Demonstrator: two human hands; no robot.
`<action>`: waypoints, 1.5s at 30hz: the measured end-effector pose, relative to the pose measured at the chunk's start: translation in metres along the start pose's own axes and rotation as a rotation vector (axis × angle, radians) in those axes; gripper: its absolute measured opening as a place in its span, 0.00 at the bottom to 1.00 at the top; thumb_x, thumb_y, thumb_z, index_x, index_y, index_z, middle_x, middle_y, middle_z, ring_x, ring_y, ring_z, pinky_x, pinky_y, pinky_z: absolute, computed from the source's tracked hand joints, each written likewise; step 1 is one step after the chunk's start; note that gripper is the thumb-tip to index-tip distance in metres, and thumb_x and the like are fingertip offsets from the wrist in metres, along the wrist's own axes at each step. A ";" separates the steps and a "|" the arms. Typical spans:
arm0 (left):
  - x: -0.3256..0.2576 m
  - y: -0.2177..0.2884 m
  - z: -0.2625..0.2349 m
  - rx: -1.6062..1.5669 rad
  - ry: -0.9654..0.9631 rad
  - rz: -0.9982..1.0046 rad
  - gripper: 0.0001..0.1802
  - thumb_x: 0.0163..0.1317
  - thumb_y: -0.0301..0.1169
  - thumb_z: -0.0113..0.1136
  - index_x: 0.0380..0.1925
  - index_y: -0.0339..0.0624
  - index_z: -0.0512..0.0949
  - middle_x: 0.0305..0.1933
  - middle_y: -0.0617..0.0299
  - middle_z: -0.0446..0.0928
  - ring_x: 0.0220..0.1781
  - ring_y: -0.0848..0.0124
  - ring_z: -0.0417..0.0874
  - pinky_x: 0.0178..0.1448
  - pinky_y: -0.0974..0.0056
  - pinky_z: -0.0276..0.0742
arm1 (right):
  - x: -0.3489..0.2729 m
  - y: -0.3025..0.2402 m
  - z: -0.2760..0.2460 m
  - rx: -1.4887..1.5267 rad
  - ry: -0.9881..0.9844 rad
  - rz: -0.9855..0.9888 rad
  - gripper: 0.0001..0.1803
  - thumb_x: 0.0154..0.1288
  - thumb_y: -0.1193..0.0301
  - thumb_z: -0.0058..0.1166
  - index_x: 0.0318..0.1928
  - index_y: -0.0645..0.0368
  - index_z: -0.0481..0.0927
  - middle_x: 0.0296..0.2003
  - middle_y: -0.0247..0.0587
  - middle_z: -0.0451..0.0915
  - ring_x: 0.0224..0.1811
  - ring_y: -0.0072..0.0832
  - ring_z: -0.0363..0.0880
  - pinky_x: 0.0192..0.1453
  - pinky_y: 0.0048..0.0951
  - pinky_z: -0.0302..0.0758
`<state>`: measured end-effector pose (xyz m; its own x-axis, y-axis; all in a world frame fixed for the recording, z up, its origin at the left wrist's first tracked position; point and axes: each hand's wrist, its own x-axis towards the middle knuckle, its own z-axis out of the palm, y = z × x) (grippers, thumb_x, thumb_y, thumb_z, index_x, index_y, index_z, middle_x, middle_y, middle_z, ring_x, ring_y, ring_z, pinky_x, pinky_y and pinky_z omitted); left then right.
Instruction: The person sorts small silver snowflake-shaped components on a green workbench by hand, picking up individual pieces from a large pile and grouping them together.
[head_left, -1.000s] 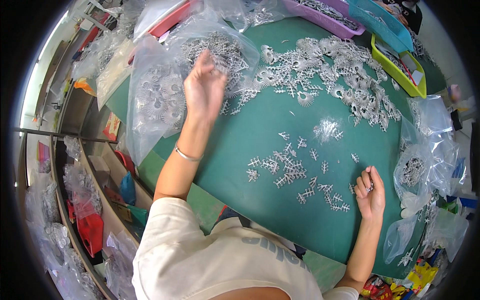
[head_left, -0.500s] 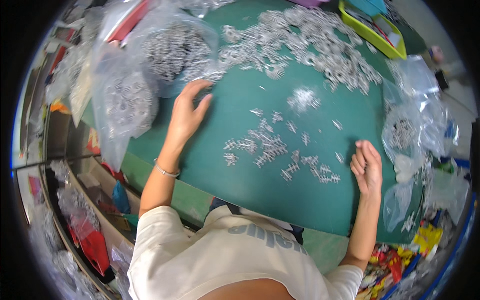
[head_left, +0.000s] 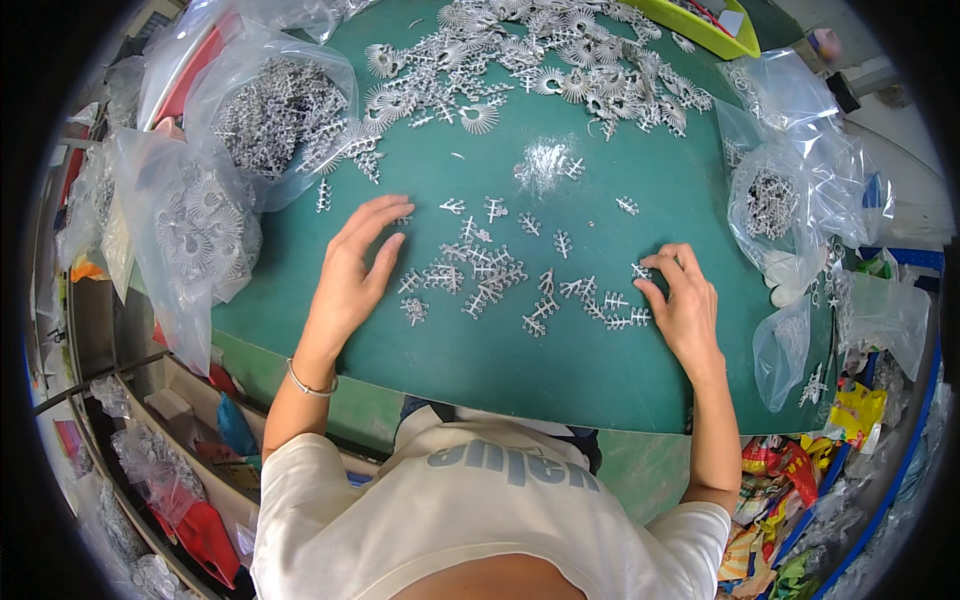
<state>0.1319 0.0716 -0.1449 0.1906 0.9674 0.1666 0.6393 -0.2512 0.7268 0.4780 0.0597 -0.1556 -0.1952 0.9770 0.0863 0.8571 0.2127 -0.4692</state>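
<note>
Head view: clear plastic bags (head_left: 255, 120) of grey fan-shaped sprues crowd the green table's (head_left: 590, 370) left edge; another bag (head_left: 775, 200) sits at the right edge. Small grey branched parts (head_left: 490, 270) lie scattered mid-table. Left hand (head_left: 355, 275), fingers spread, has come down from the bags onto them; right hand (head_left: 685, 300) pinches one.
</note>
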 end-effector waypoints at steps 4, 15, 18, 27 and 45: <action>0.000 0.010 0.005 -0.066 -0.051 -0.030 0.16 0.54 0.17 0.54 0.45 0.36 0.75 0.49 0.52 0.75 0.50 0.59 0.76 0.53 0.62 0.70 | -0.005 0.024 -0.003 0.717 -0.088 0.245 0.07 0.56 0.80 0.55 0.36 0.62 0.73 0.35 0.35 0.72 0.19 0.20 0.67 0.19 0.21 0.61; 0.058 0.037 0.095 0.030 -0.311 0.510 0.14 0.52 0.18 0.55 0.41 0.36 0.75 0.46 0.53 0.72 0.47 0.54 0.73 0.51 0.56 0.70 | 0.058 0.032 0.011 0.630 0.010 0.253 0.13 0.60 0.67 0.55 0.40 0.64 0.75 0.20 0.34 0.67 0.16 0.23 0.65 0.18 0.25 0.61; 0.062 0.036 0.106 0.035 -0.358 0.492 0.12 0.51 0.18 0.55 0.38 0.36 0.74 0.41 0.54 0.72 0.44 0.54 0.73 0.48 0.56 0.70 | 0.059 0.018 0.027 0.000 0.221 -0.103 0.12 0.53 0.69 0.61 0.36 0.61 0.76 0.22 0.41 0.69 0.18 0.32 0.69 0.25 0.33 0.68; 0.078 0.022 0.089 -0.821 -0.428 -0.195 0.08 0.60 0.18 0.48 0.40 0.34 0.71 0.42 0.55 0.77 0.40 0.71 0.79 0.44 0.69 0.75 | 0.039 0.029 -0.005 1.831 -0.218 0.269 0.09 0.61 0.73 0.46 0.41 0.64 0.72 0.33 0.45 0.71 0.18 0.20 0.64 0.13 0.16 0.55; 0.064 0.000 0.060 0.098 -0.184 0.026 0.17 0.44 0.29 0.70 0.33 0.36 0.74 0.30 0.58 0.70 0.31 0.63 0.72 0.36 0.61 0.70 | 0.101 -0.016 0.045 0.365 0.108 -0.104 0.10 0.57 0.71 0.58 0.38 0.63 0.79 0.19 0.39 0.74 0.23 0.24 0.74 0.28 0.27 0.70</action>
<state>0.1892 0.1316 -0.1740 0.3347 0.9408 0.0533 0.7000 -0.2861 0.6544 0.4232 0.1547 -0.1794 -0.2040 0.9510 0.2322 0.6056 0.3090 -0.7333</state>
